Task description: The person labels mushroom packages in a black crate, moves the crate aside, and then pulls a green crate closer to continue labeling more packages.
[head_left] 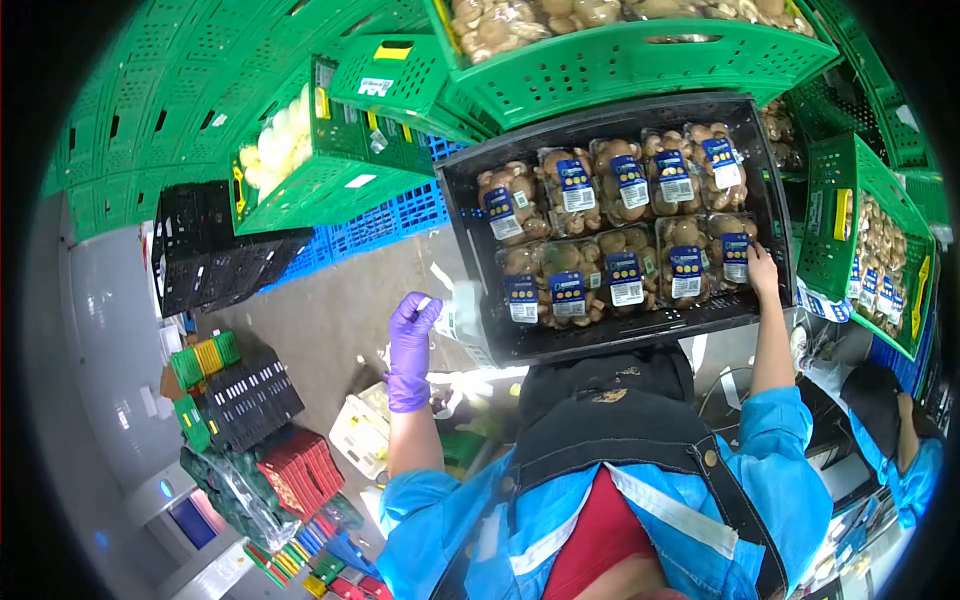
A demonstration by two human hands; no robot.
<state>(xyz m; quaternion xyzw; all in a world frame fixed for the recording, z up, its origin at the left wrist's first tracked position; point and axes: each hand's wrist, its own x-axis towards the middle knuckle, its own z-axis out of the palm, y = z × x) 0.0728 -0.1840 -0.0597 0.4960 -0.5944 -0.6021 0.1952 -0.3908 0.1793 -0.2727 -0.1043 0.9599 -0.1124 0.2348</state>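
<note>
Stock first: green slotted crates (620, 60), rigid perforated plastic, stand stacked beyond and to both sides; 1 holds loose brown mushrooms. Black crate (600, 338), same slotted plastic, sits straight ahead of the torso with its long axis running left-right. It carries 10 mushroom packs (567, 285) in 2 rows of 5: shallow rectangular trays under glossy clear film, lumpy brown caps beneath, each set with its long axis front-to-back.

A second person's blue sleeve (905, 470) shows at the far right, apart from this work.

Key relation: end pack (735, 245), last on the right of the near row, lies directly under the right hand (762, 270). That hand is bare, with fingers bunched on the pack's right edge; pinching or only pressing, cannot tell. Left hand (412, 340), in a purple glove, hovers outside the crate's left wall, well apart from that pack, fingers half curled. A white scrap (425, 301) shows at its fingertips; whether it is held, cannot tell. Blue-and-white labels (627, 280) top every pack.
</note>
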